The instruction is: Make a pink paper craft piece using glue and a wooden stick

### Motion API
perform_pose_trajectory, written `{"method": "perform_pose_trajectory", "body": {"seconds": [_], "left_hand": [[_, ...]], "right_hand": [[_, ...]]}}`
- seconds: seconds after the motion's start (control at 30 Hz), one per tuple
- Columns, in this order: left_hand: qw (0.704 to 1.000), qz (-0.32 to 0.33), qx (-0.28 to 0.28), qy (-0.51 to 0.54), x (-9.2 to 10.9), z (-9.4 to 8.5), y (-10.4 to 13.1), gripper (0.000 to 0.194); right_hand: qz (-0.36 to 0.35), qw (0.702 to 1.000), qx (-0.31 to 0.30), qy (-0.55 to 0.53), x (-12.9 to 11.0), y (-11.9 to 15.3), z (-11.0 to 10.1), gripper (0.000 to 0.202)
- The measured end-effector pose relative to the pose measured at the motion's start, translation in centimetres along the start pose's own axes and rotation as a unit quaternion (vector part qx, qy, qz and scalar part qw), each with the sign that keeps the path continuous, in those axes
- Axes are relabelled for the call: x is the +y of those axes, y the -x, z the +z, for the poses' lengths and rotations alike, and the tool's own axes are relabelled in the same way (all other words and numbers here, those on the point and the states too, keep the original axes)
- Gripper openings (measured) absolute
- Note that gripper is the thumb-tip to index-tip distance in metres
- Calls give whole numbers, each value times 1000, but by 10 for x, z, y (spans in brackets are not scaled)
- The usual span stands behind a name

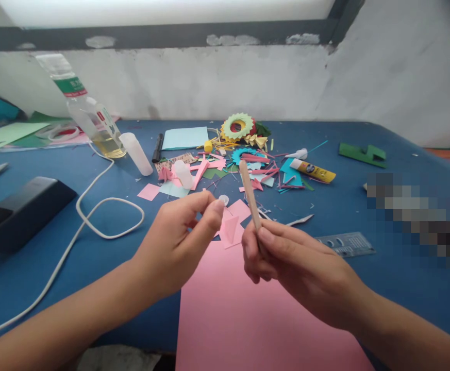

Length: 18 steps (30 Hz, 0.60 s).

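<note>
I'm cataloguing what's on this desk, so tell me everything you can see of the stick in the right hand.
The stick is slim, pale tan and looks wooden, with a blunt, rounded top. The right hand grips its lower part, hiding the bottom end. It points up, its top leaning slightly left, and that tip appears free. Coloured paper scraps show behind it.

Left hand (188, 239): fingers (189, 202) pinched at the pink sheet's (248, 314) far left corner
Right hand (286, 252): curled closed above the sheet
Forearms (97, 296): angled inward
</note>
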State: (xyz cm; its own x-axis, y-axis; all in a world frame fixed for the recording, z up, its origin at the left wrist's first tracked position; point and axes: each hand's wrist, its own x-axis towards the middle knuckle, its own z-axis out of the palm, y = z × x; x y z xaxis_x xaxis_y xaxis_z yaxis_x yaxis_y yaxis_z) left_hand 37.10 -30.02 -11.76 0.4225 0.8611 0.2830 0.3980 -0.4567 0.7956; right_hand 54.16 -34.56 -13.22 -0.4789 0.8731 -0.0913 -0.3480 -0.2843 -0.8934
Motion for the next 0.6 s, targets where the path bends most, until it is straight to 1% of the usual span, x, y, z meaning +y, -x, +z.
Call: {"method": "perform_pose_trajectory", "body": {"seconds": [0.03,0.07,0.13,0.2,0.27,0.33,0.4,0.47,0.6], "left_hand": [[1000,2,2,0,0,0,0,33],[1000,5,10,6,1,1,0,28],[999,11,26,31,2,2,0,9],[998,15,20,59,4,2,1,20],[996,14,-13,84,6,2,2,16],[994,19,-27,102,8,2,3,9],[994,24,-18,104,8,2,3,9],[995,33,-5,96,8,2,3,9],[996,50,13,67,9,2,3,10]], "right_hand": [[-2,1000,-1,-11,0,0,-1,27],[-7,1000,0,-14,1,-1,-1,27],[-11,1000,5,-6,1,-2,-1,26],[-16,1000,13,19,2,-2,0,26],[-29,997,26,65,1,-2,2,27],[-41,990,40,132,0,-2,5,27],[-48,979,50,193,-1,-1,7,28],[-49,970,57,232,-2,-1,8,28],[-37,968,67,239,-1,-2,8,28]]}}
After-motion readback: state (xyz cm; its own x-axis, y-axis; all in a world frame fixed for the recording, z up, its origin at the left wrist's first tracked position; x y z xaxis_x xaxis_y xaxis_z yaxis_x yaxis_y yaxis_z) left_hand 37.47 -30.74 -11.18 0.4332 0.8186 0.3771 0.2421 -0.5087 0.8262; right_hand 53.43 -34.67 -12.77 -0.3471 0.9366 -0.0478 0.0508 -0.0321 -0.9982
